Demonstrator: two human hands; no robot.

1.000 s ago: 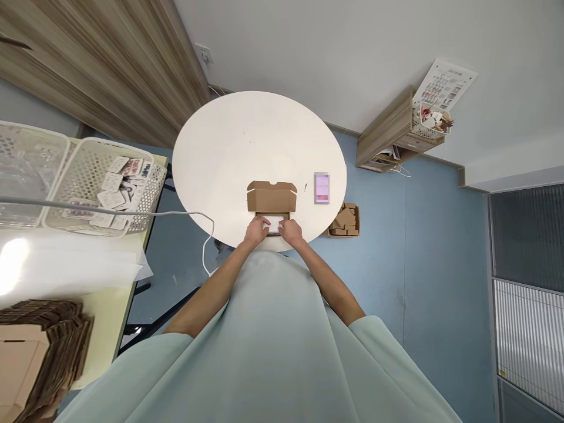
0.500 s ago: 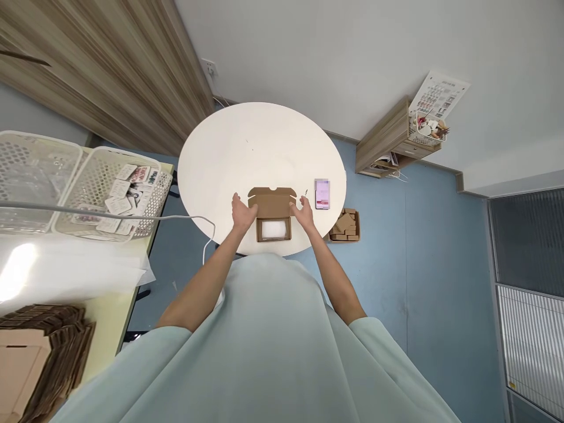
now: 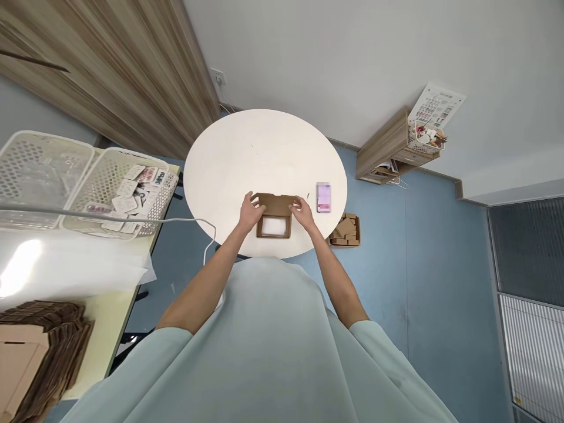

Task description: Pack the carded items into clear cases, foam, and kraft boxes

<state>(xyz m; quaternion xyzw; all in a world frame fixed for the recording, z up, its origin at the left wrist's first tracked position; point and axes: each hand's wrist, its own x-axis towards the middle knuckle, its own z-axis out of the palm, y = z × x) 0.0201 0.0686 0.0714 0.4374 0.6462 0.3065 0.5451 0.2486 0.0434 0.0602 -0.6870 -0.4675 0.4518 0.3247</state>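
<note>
Matt brown cardboard makes up the open box (image 3: 277,205), with a smooth white piece (image 3: 274,226) inside whose material is unclear, and the small boxes (image 3: 346,226) beside the table look like the same dull board; the round table (image 3: 264,153) has a smooth, pale top, the blue floor (image 3: 379,264) a smooth finish with a faint sheen; the basket (image 3: 101,176) is perforated white plastic around printed cards (image 3: 127,204) that look like paper, the white sheeting (image 3: 88,264) is glossy, throwing back a bright glare, and the flattened cartons (image 3: 22,352) show rough layered edges; the garment (image 3: 282,341) is soft matt cloth, the cabinet (image 3: 383,141) wood-grained, the wall (image 3: 330,59) plain matt
</note>
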